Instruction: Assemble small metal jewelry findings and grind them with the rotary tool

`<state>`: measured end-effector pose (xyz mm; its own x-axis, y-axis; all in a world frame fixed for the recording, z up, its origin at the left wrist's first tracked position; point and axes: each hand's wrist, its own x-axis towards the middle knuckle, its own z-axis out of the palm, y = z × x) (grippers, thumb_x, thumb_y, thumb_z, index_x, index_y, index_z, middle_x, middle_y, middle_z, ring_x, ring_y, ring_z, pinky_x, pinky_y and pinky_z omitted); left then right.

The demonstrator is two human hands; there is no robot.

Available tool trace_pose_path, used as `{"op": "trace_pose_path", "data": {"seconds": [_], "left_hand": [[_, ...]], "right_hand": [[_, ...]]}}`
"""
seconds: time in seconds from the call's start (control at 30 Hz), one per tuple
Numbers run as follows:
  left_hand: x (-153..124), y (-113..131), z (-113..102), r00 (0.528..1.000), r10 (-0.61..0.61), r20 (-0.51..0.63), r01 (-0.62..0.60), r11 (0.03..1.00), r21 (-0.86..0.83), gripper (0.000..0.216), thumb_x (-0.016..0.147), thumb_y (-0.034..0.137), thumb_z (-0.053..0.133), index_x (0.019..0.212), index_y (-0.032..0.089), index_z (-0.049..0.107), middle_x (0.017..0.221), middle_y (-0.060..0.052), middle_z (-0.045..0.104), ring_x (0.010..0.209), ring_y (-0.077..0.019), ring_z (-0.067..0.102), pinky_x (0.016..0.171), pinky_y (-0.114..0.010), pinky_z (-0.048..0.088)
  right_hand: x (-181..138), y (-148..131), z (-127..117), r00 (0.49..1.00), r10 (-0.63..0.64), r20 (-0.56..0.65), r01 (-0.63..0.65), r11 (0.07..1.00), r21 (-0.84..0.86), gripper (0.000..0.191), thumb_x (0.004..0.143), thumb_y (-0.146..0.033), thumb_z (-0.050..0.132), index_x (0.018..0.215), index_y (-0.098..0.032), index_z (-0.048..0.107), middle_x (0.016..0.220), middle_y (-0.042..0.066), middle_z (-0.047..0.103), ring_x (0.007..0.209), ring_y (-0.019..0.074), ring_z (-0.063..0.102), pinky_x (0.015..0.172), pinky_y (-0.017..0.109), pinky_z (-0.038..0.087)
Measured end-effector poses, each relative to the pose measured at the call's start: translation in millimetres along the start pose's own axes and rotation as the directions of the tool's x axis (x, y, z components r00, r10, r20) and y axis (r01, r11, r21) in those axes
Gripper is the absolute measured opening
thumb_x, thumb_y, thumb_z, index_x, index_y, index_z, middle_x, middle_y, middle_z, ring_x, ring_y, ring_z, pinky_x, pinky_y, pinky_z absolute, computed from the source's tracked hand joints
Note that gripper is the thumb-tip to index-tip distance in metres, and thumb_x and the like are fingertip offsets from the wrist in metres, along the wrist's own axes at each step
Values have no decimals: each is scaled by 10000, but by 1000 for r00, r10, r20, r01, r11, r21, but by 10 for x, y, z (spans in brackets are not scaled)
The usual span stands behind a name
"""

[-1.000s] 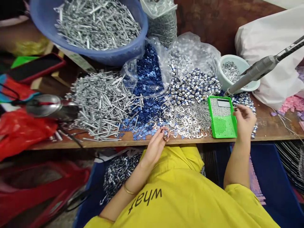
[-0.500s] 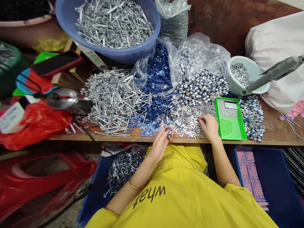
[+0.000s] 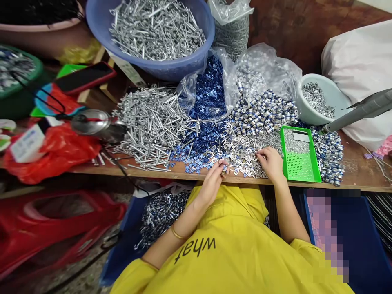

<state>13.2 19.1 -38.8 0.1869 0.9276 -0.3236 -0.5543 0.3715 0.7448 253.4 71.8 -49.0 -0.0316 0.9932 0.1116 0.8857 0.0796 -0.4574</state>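
**Head view: both hands at the near edge of a bench heaped with small metal parts**

Lowest in the frame is the person's yellow shirt [image 3: 232, 253]; to its left, under the bench, a blue crate [image 3: 122, 253] holds blue-and-silver pieces. Just above the shirt, at the bench's front edge, the left hand [image 3: 212, 183] is closed in a pinch, its fingertips holding a small metal part [image 3: 225, 172]. The right hand [image 3: 272, 164], just to the right, lies palm down with its fingers curled onto a heap of curved silver clips [image 3: 241, 153]. Whether it has hold of a clip cannot be told. A green perforated tray [image 3: 301, 167] sits just beside that hand, on its right. Further back, from left to right, lie a pile of silver pins [image 3: 150, 122], blue cross-shaped pieces [image 3: 208, 98] spilling from a clear bag, and blue-banded rollers [image 3: 263, 112]. At right a pale bowl [image 3: 304, 114] holds more silver parts, with a grey tool [image 3: 358, 113] slanting in front of it. Farthest, at upper centre, a blue basin [image 3: 171, 68] is full of pins.
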Motion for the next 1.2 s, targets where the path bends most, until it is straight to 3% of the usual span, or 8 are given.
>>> {"op": "trace_pose_path", "data": {"seconds": [0.17, 0.33, 0.47, 0.63, 0.73, 0.97, 1.13, 1.2], "left_hand": [[-3, -19, -20, 1000, 12, -3, -12, 1000, 19, 154, 929, 320, 551, 1008, 204, 614, 826, -16, 527, 785, -150, 470, 737, -264, 361], [-9, -34, 26, 994, 103, -23, -99, 985, 138, 143, 944, 309, 505, 1005, 213, 592, 860, -19, 526, 801, -154, 472, 783, -269, 377], [-11, -79, 24, 970, 244, 8, -233, 916, 327, 179, 964, 324, 459, 1051, 223, 578, 919, -34, 548, 880, -178, 500, 862, -293, 398], [11, -87, 28, 950, 313, -2, -278, 848, 451, 231, 976, 376, 424, 1068, 221, 567, 963, -51, 584, 950, -206, 537, 916, -325, 418], [-1, -55, 58, 933, 359, -4, -313, 819, 481, 229, 984, 381, 418, 1067, 217, 555, 1021, -61, 578, 1001, -211, 531, 929, -327, 421], [-89, -57, 132, 880, 475, 6, -412, 757, 507, 237, 993, 409, 421, 1081, 226, 543, 1041, -63, 555, 966, -197, 523, 906, -322, 435], [-84, -84, -58, 889, 444, -111, -357, 825, 438, 217, 959, 406, 521, 998, 219, 624, 979, -49, 594, 921, -187, 541, 862, -293, 435], [-62, -65, -195, 885, 411, -218, -314, 874, 372, 182, 950, 366, 552, 988, 217, 650, 945, -34, 588, 869, -162, 536, 826, -259, 429]], "right_hand": [[16, -98, -114, 979, -75, -188, 87, 995, 56, 183, 947, -329, 523, 911, -227, 670, 1032, 71, 672, 990, 231, 581, 785, 339, 435], [-12, -226, -205, 976, -82, -202, 86, 996, 10, 197, 961, -308, 496, 921, -219, 668, 913, 74, 680, 847, 204, 601, 713, 323, 427], [-112, -466, -195, 972, -12, -236, 93, 937, 336, 163, 946, -336, 536, 908, -210, 633, 820, 32, 666, 700, 149, 624, 678, 296, 492], [-305, -862, -117, 999, -37, 5, 22, 693, 720, 138, 921, -347, 598, 896, -212, 607, 750, -3, 677, 650, 137, 688, 628, 262, 550], [-391, -1016, -79, 995, -102, -1, 72, 692, 718, 109, 920, -306, 601, 876, -208, 609, 717, -7, 672, 626, 125, 672, 604, 246, 541], [-530, -1189, 102, 920, -293, -261, 388, 773, 502, 40, 907, -180, 584, 880, -206, 597, 799, 32, 701, 672, 121, 668, 614, 238, 536], [-561, -1060, 180, 958, -283, 41, 183, 719, 671, 124, 944, -269, 569, 1050, -220, 610, 907, 36, 719, 744, 131, 694, 682, 262, 577], [-495, -920, 207, 977, -198, 76, 100, 747, 657, 197, 949, -297, 572, 1131, -226, 592, 951, 41, 715, 783, 145, 692, 705, 284, 577]]}}
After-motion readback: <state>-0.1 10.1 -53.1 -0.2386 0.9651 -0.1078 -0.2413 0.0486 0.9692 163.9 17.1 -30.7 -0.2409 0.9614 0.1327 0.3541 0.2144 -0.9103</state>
